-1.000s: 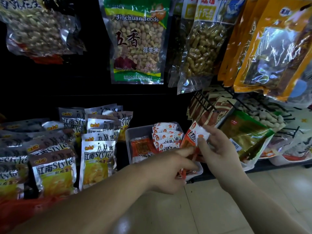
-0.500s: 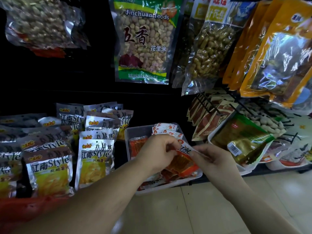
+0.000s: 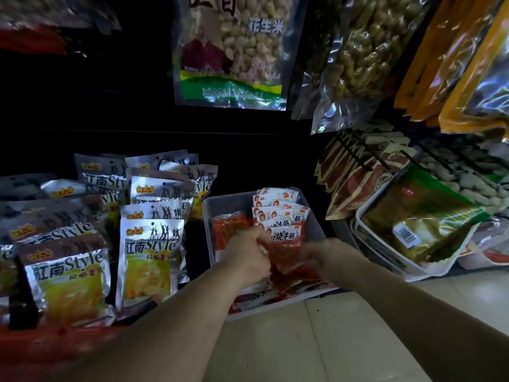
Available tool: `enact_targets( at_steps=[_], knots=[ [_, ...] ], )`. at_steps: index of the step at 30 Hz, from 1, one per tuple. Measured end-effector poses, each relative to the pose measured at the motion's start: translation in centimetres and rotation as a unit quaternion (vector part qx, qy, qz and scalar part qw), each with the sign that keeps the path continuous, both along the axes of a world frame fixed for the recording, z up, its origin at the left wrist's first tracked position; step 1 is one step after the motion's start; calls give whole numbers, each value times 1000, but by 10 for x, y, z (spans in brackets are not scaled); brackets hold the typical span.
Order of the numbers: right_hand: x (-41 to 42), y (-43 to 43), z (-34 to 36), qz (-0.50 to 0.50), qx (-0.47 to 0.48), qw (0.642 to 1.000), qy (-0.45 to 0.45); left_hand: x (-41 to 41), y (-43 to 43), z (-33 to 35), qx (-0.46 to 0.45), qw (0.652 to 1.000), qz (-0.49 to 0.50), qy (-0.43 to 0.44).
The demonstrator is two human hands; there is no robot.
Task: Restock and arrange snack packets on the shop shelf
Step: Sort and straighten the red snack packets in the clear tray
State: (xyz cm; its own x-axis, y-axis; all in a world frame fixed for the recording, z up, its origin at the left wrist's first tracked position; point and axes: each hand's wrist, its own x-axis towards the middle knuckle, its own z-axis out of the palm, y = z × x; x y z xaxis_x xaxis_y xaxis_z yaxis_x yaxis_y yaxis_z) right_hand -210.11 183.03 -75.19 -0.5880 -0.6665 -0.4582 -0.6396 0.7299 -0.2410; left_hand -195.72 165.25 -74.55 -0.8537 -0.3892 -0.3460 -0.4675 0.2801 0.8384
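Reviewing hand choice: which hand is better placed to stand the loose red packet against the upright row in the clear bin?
Left, probably. The left hand pinches the red packet with its fingers right beside the upright row; the right hand is blurred, its grip unclear.

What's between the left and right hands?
Head view: red snack packets in the clear bin; left hand grips them, right hand is too blurred to tell.

white tub (image 3: 364, 230) holds gold-green bag (image 3: 418, 216) | black wire pegs (image 3: 355, 146) just above tub | peanut bag (image 3: 231, 51) hangs up-left of tub | pale tiled floor (image 3: 316, 340) below tub
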Motion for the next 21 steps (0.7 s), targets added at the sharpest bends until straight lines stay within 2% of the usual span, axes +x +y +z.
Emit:
enact_targets(
  at_steps=[3, 6, 9, 11, 14, 18, 21],
  knots=[
    [8, -9, 3, 45, 107, 986, -121, -1, 5, -7, 3, 998, -21, -51],
    [4, -15, 1, 29, 85, 985, -145, -2, 8, -11, -2, 997, -35, -68],
    [2, -18, -17, -93, -26, 983, -158, -2, 6, -12, -3, 998, -24, -64],
    [3, -20, -35, -122, -59, 972, -193, -2, 2, -13, 1, 998, -6, -57],
    [8, -29, -50, -169, -26, 955, -244, -3, -3, -16, -5, 999, 7, -45],
    [2, -34, -45, -162, 21, 962, -220, -4, -1, -18, 22, 999, -8, -34],
    [-3, -32, -38, -145, -12, 971, -192, -3, 1, -21, 20, 1000, -5, -18]
  ],
)
